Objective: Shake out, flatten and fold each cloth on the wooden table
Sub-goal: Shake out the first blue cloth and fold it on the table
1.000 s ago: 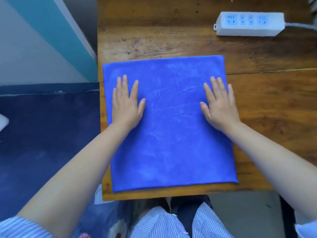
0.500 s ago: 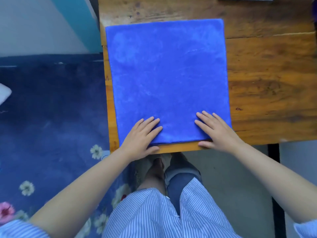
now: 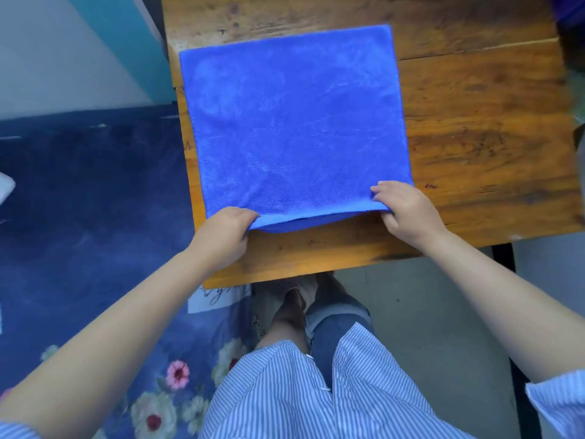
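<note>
A blue cloth (image 3: 294, 122) lies spread flat on the wooden table (image 3: 481, 128), near the table's left edge. My left hand (image 3: 226, 232) pinches the cloth's near left corner, fingers curled over the edge. My right hand (image 3: 403, 210) pinches the near right corner, fingers on top and thumb below. Between my hands the near edge is lifted a little off the wood and sags, casting a shadow under it.
The table's near edge (image 3: 316, 274) runs just behind my hands, and its left edge is close to the cloth. Below lie a dark blue flowered rug (image 3: 95, 217) and grey floor. A dark object (image 3: 573, 14) shows at the top right corner.
My hands slid from the cloth's middle down to its near edge, then went from lying flat on it to pinching the two near corners. The near edge has come up and moved away from the table's edge.
</note>
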`<state>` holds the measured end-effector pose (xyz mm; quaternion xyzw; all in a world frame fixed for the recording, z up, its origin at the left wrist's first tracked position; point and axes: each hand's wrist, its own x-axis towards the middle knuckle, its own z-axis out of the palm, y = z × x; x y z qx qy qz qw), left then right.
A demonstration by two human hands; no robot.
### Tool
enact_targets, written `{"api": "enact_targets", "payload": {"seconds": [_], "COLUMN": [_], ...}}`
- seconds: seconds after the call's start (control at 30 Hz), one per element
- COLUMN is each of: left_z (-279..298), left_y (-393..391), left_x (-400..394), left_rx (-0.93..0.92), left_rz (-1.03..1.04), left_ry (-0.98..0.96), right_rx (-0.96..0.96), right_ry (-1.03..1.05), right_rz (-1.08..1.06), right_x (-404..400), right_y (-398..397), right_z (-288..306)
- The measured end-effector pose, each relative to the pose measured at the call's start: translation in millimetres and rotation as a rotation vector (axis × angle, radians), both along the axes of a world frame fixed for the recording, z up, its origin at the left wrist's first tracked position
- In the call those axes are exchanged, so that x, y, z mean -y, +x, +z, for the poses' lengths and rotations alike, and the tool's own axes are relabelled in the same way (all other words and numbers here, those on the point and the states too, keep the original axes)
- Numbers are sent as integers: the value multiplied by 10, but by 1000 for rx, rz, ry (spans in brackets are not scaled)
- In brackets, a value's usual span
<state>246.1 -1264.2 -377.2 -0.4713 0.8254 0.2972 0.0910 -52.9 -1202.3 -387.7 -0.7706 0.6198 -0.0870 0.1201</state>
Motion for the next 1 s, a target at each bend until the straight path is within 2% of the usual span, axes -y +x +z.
{"api": "enact_targets", "payload": {"seconds": [0.1, 0.2, 0.27, 0.33, 0.4, 0.47, 0.57, 0.67, 0.77, 0.87, 1.0], "left_z": [105, 192, 249, 298, 296, 288, 272, 257, 210, 139, 86], "left_y": [-49, -9, 35, 63, 74, 86, 147, 190, 219, 194, 84], "left_x": [182, 327, 384, 397, 387, 392, 450, 559, 683, 759, 778], "left_rx": [27, 11, 40, 90, 151, 160, 54, -106, -348, -500, -757], "left_rz": [122, 242, 242, 222, 223, 239, 367, 531, 765, 949, 1185], "left_ry": [232, 503, 715, 894, 1023, 1074, 1048, 880, 698, 562, 452], "right_rx": [87, -39, -77, -11, 25, -17, 32, 39, -12, 27, 206], "right_ry": [125, 481, 671, 882, 1157, 1303, 1231, 1002, 723, 456, 337], "right_rz": [-165, -185, -180, -232, -275, -257, -249, -259, -268, -384, -625], "right_x": [219, 435, 523, 535, 535, 546, 670, 859, 1030, 1157, 1270], "right_y": [81, 81, 56, 25, 14, 20, -21, -114, -131, -114, -121], "right_z": [141, 321, 410, 447, 515, 584, 594, 574, 586, 581, 516]}}
